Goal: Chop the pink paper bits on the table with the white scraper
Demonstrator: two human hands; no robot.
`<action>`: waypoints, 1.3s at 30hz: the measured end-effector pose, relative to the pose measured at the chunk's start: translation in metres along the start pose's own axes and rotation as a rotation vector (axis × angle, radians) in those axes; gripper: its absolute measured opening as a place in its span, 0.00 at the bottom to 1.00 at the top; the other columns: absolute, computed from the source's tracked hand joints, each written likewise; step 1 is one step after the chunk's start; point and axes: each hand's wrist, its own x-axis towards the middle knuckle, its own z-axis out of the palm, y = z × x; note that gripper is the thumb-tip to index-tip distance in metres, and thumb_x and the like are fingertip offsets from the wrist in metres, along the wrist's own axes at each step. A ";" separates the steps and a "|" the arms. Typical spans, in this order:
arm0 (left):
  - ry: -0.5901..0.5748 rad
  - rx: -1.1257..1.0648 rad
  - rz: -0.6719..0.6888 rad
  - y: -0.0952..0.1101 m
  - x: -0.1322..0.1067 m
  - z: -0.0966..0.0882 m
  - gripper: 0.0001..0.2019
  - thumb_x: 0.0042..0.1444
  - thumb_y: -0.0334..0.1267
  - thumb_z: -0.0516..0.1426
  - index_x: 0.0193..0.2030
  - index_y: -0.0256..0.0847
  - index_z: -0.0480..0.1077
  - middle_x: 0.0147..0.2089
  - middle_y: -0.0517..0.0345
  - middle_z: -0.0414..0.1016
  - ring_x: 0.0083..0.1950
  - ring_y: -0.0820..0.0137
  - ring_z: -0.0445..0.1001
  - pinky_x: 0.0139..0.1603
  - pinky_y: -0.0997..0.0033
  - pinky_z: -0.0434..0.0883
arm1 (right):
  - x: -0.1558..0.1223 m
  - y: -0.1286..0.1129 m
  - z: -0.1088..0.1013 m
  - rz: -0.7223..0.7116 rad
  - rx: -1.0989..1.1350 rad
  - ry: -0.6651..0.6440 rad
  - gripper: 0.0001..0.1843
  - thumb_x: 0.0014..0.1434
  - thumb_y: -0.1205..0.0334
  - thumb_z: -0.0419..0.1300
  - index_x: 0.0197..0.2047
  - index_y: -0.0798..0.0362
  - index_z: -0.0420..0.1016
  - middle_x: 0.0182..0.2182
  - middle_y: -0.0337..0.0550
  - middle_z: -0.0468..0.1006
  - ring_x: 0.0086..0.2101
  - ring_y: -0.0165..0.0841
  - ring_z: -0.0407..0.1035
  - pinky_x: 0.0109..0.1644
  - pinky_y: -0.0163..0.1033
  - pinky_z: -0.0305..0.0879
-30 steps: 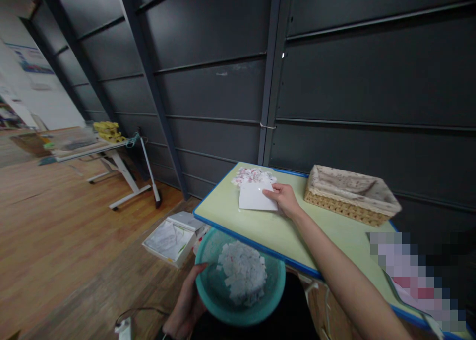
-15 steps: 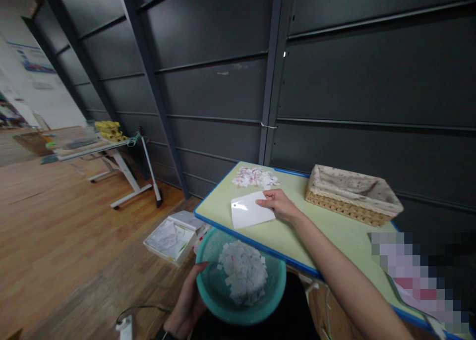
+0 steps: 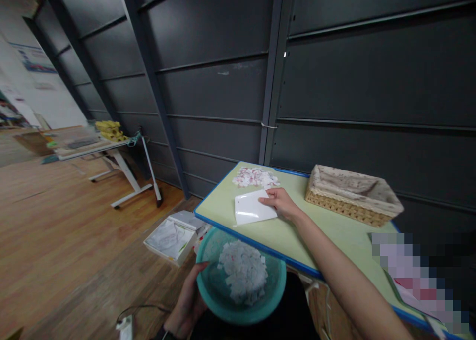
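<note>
My right hand (image 3: pixel 280 203) grips the right side of a white plastic scraper (image 3: pixel 251 209), a flat glossy sheet with a small hole near its upper left corner. The scraper is over the light green tabletop (image 3: pixel 219 196), close to the near edge. Behind it lies a heap of small white and pinkish paper scraps (image 3: pixel 255 177). My left hand (image 3: pixel 191 295) holds the left rim of a teal plastic basin (image 3: pixel 273 293), partly below the table's edge. Inside the basin is a pile of white paper scraps (image 3: pixel 243 270).
A cloth-lined wicker basket (image 3: pixel 345 208) stands at the table's back right. On the floor to the left are an open white box (image 3: pixel 173 248) and a power strip (image 3: pixel 125 327). Another table (image 3: pixel 96 149) stands farther left. A dark panelled wall (image 3: pixel 215 92) rises behind.
The scraper has shifted slightly right and away from the near edge, and its tilt has changed. My left hand and the basin stay in place.
</note>
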 end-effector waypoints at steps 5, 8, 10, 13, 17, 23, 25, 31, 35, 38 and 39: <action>-0.010 -0.019 -0.020 -0.001 0.007 -0.007 0.17 0.53 0.32 0.58 0.49 0.27 0.71 0.34 0.47 0.84 0.43 0.55 0.81 0.51 0.54 0.72 | 0.002 0.003 0.001 -0.002 0.037 -0.018 0.20 0.36 0.52 0.72 0.30 0.58 0.78 0.25 0.44 0.79 0.22 0.31 0.69 0.23 0.33 0.60; -0.027 -0.037 -0.031 -0.002 0.012 -0.013 0.17 0.52 0.32 0.59 0.49 0.27 0.71 0.33 0.47 0.84 0.44 0.54 0.80 0.51 0.55 0.72 | 0.004 0.004 0.001 -0.014 0.061 -0.021 0.20 0.36 0.52 0.72 0.29 0.58 0.78 0.25 0.45 0.79 0.22 0.31 0.69 0.22 0.33 0.59; -0.036 -0.044 -0.056 -0.001 0.012 -0.013 0.17 0.52 0.32 0.59 0.48 0.26 0.71 0.32 0.47 0.84 0.44 0.54 0.80 0.51 0.55 0.72 | 0.003 0.006 0.003 -0.008 0.062 -0.041 0.21 0.37 0.52 0.72 0.31 0.58 0.79 0.26 0.45 0.79 0.22 0.31 0.70 0.23 0.33 0.60; -0.016 -0.046 -0.044 -0.001 0.008 -0.009 0.17 0.52 0.31 0.58 0.48 0.25 0.71 0.32 0.45 0.84 0.45 0.54 0.80 0.51 0.56 0.72 | 0.000 0.006 0.006 0.012 0.052 -0.092 0.21 0.38 0.53 0.72 0.32 0.59 0.79 0.26 0.45 0.79 0.22 0.30 0.70 0.24 0.32 0.60; 0.001 -0.031 -0.013 0.000 0.003 -0.003 0.17 0.52 0.31 0.58 0.49 0.26 0.71 0.34 0.45 0.84 0.46 0.54 0.79 0.52 0.55 0.72 | -0.004 -0.002 0.007 0.028 0.100 -0.137 0.21 0.38 0.53 0.72 0.32 0.59 0.78 0.26 0.45 0.79 0.23 0.31 0.70 0.25 0.33 0.61; -0.009 0.000 -0.018 -0.002 0.005 -0.007 0.15 0.52 0.32 0.58 0.46 0.28 0.73 0.34 0.45 0.84 0.45 0.53 0.80 0.54 0.52 0.71 | 0.004 -0.013 -0.014 -0.128 0.169 0.277 0.23 0.35 0.51 0.71 0.33 0.57 0.77 0.28 0.46 0.80 0.26 0.35 0.71 0.29 0.38 0.65; 0.000 0.015 -0.008 -0.002 0.007 -0.009 0.12 0.52 0.32 0.58 0.43 0.29 0.74 0.32 0.46 0.84 0.44 0.53 0.80 0.54 0.51 0.71 | 0.010 -0.011 -0.030 -0.189 0.042 0.485 0.23 0.38 0.49 0.68 0.34 0.57 0.77 0.29 0.47 0.79 0.26 0.36 0.70 0.29 0.39 0.63; 0.048 0.024 0.025 -0.001 0.008 -0.005 0.06 0.52 0.31 0.57 0.36 0.31 0.73 0.23 0.50 0.81 0.42 0.54 0.81 0.50 0.52 0.73 | 0.020 -0.005 -0.073 -0.321 -0.427 0.719 0.18 0.43 0.48 0.59 0.27 0.57 0.75 0.24 0.45 0.76 0.26 0.34 0.65 0.29 0.37 0.56; 0.062 0.021 -0.003 0.002 0.004 0.002 0.14 0.54 0.29 0.55 0.46 0.24 0.71 0.25 0.48 0.82 0.41 0.53 0.81 0.48 0.51 0.74 | 0.018 -0.004 -0.079 -0.353 -0.540 0.711 0.17 0.46 0.48 0.57 0.23 0.55 0.70 0.21 0.42 0.72 0.24 0.32 0.61 0.27 0.36 0.53; 0.081 0.024 -0.024 0.002 0.004 0.004 0.18 0.54 0.30 0.55 0.51 0.24 0.69 0.27 0.47 0.83 0.40 0.53 0.81 0.47 0.51 0.74 | 0.019 0.000 -0.072 -0.363 -0.553 0.619 0.16 0.48 0.48 0.57 0.23 0.54 0.69 0.21 0.40 0.70 0.24 0.31 0.60 0.28 0.36 0.53; 0.086 0.026 -0.022 0.002 0.004 0.003 0.19 0.54 0.31 0.55 0.52 0.24 0.68 0.28 0.47 0.83 0.40 0.53 0.81 0.47 0.51 0.75 | 0.020 0.003 -0.068 -0.366 -0.551 0.580 0.16 0.49 0.48 0.56 0.24 0.54 0.69 0.21 0.40 0.70 0.24 0.31 0.60 0.29 0.36 0.54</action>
